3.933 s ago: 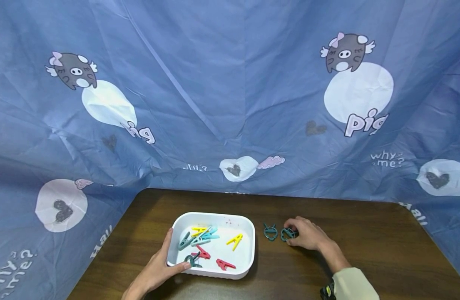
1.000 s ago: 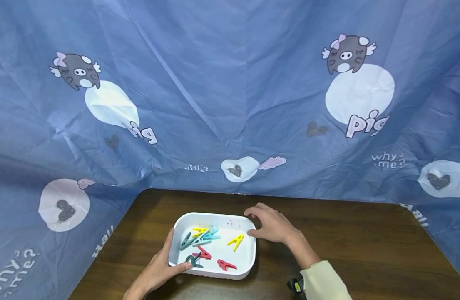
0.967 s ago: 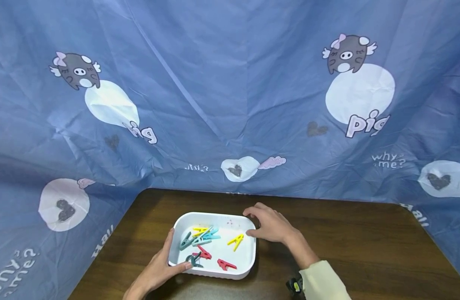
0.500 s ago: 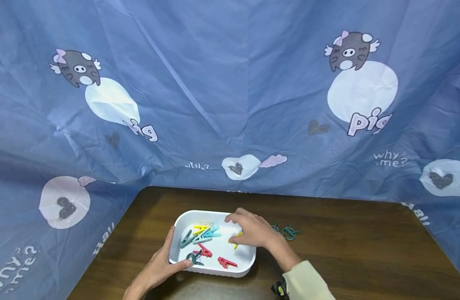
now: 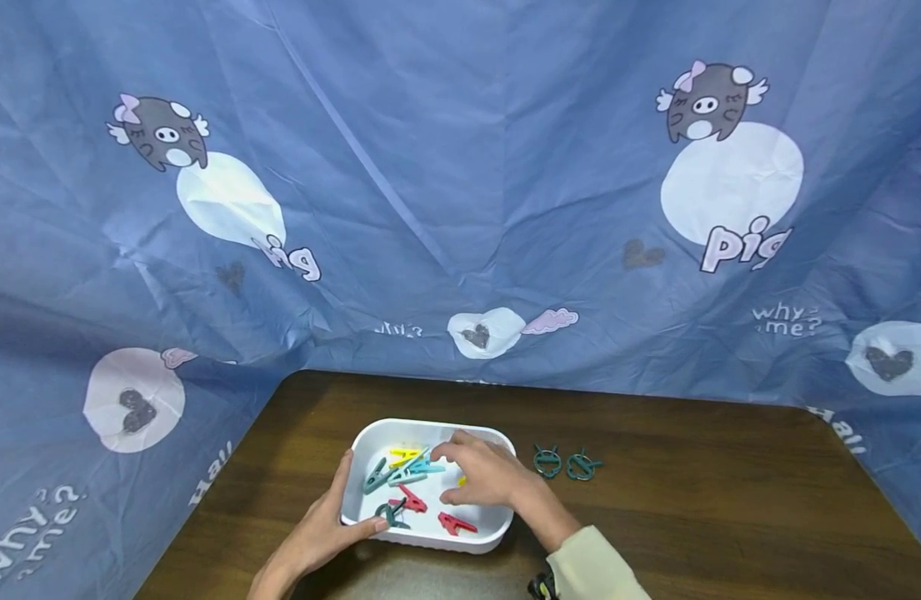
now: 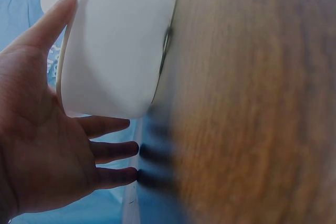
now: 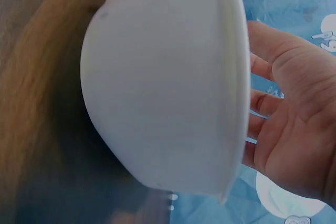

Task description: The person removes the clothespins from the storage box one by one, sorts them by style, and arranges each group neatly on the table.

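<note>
A dark-green ring-shaped plastic clip (image 5: 547, 459) and a second ring clip (image 5: 581, 467) just beside it lie on the dark-brown wooden desk (image 5: 700, 483), to the right of a white rounded-rectangular plastic box (image 5: 433, 542). About four seconds ago the right hand (image 5: 486, 475) was at that second clip; now it is off it, past the rim and above the box's interior, fingers bent and well apart, with nothing seen between them. That leaves both ring clips resting free, and the activity seems to have shifted to the box. The hand largely hides a yellow plastic clip (image 5: 463, 481). Toward the other end lie a light-blue plastic clip (image 5: 428, 467), a grey-green long-armed clip (image 5: 373, 477) and a red plastic clip (image 5: 412, 499); another red clip (image 5: 457, 524) sits near the front wall. The left hand (image 5: 316, 532) has stayed at the box's near left corner, thumb and forefinger clamped about it, the remaining fingers straight and spread.
</note>
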{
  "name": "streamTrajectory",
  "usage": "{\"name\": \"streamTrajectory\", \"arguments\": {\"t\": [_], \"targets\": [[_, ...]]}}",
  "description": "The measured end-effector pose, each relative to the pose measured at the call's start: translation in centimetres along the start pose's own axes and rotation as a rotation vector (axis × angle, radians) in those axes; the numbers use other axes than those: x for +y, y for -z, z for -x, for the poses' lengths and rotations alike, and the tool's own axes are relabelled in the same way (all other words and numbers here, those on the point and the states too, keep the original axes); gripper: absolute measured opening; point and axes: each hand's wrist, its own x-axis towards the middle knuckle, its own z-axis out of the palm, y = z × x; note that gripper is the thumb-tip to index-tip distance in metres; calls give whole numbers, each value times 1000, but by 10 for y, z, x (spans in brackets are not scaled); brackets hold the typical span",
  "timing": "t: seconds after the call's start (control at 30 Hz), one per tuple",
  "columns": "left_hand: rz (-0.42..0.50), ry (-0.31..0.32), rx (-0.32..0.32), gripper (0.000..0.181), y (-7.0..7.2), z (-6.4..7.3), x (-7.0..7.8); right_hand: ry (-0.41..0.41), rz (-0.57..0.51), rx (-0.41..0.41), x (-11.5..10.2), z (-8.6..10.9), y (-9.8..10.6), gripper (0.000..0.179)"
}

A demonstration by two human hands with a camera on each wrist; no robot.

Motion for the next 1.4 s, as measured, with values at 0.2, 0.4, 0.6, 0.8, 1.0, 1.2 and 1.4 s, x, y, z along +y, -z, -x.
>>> {"name": "streamTrajectory", "arguments": {"t": [0.2,0.4,0.6,0.8,1.0,1.2,1.4], "targets": [[1,13,-9,119,0,1,-1,-3,28,-37,-13,-5,-10,51],[-4,5,-5,118,0,2,-1,17,42,-54,-21,-9,-18,51],[-14,-12,9,117,0,1,-1,25,31,-72,-25,-13,-26,50],[-5,-7,8,117,1,1,-1,62,73,-59,-30,-17,-32,52],[-8,-11,13,117,0,0,-1,94,94,-49,-34,-20,-38,51],[-18,-18,18,117,-1,0,-1,97,98,-56,-34,-20,-43,47],[-20,-12,8,117,0,0,-1,106,114,-56,-38,-21,-44,41]]}}
